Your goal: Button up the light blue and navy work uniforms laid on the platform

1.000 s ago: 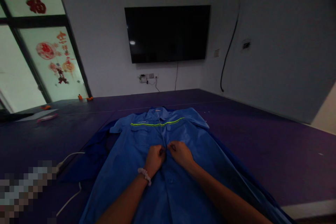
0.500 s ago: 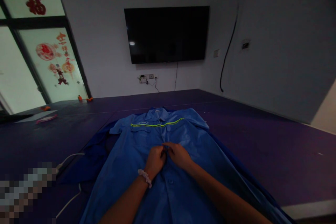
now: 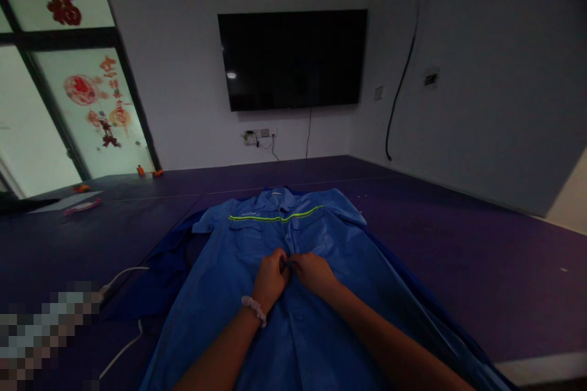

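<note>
L hand (image 3: 271, 276) + R hand (image 3: 314, 273) both pinching blue short-sleeved cloth shirt (image 3: 238, 250) at ctr front; shirt flat on purple surface (image 3: 468, 256), blk rectangular TV (image 3: 293, 60) far.

Dim light, bright glass door (image 3: 82, 128)

A blue short-sleeved shirt (image 3: 247, 256) lies spread front-up over darker blue cloth (image 3: 167, 263), collar (image 3: 287, 200) farthest, yellow-green stripe (image 3: 302, 214) crossing its chest.

A purple surface (image 3: 468, 250) spreads across the lower frame. A blue shirt (image 3: 294, 327) lies at bottom centre, dark blue cloth (image 3: 167, 266) at lower left, orange objects (image 3: 157, 173) at middle left.
</note>
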Demonstrator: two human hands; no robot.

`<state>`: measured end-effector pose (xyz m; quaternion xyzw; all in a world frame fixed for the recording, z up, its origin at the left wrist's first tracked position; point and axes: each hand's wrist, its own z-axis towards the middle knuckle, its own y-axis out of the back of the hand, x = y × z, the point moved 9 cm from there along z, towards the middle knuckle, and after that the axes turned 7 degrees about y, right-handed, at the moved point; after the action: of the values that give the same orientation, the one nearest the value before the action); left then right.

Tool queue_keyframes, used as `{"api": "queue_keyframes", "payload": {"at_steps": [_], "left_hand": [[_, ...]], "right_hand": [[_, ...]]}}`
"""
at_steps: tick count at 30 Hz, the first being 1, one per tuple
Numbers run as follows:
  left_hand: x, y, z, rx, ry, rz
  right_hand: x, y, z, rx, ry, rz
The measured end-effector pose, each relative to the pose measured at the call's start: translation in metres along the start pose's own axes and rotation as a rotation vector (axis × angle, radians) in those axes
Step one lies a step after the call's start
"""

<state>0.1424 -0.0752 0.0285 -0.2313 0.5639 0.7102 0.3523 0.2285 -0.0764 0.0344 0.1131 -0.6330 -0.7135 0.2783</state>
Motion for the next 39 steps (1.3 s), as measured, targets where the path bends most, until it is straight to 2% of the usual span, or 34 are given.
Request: {"api": "queue_keyframes", "payload": {"at_steps": [10, 19, 25, 30, 33, 35, 37, 39], "left_hand": [[0.001, 0.001, 0.000, -0.034, -0.011, -0.027], [0.000, 0.000, -0.001, -0.016, -0.017, -0.025], [0.001, -0.003, -0.001, -0.018, -0.040, 0.010], [0.003, 0.001, -0.003, -0.019, 0.034, -0.018], [0.000, 0.002, -0.009, 0.026, 0.063, -0.001], [-0.004, -0.001, -0.016, 0.086, 0.061, 0.009], [-0.004, -0.005, -0.024, 0.171, 0.096, -0.003], [0.000, -0.012, -0.034, 0.299, 0.183, -0.053]], "right_hand": [[0.001, 0.002, -0.001, 0.023, 0.003, -0.105], [0.004, 0.008, -0.004, 0.067, 0.096, -0.170], [0.003, 0.012, -0.007, 0.073, 0.180, -0.122], [-0.017, 0.009, -0.004, 0.002, 0.069, -0.002], [-0.026, 0.003, -0.005, -0.014, 0.017, 0.141], [-0.024, 0.000, -0.009, 0.010, 0.056, 0.257], [-0.019, -0.001, -0.015, 0.027, 0.121, 0.388], [-0.015, 0.004, -0.024, -0.012, 0.160, 0.522]]}}
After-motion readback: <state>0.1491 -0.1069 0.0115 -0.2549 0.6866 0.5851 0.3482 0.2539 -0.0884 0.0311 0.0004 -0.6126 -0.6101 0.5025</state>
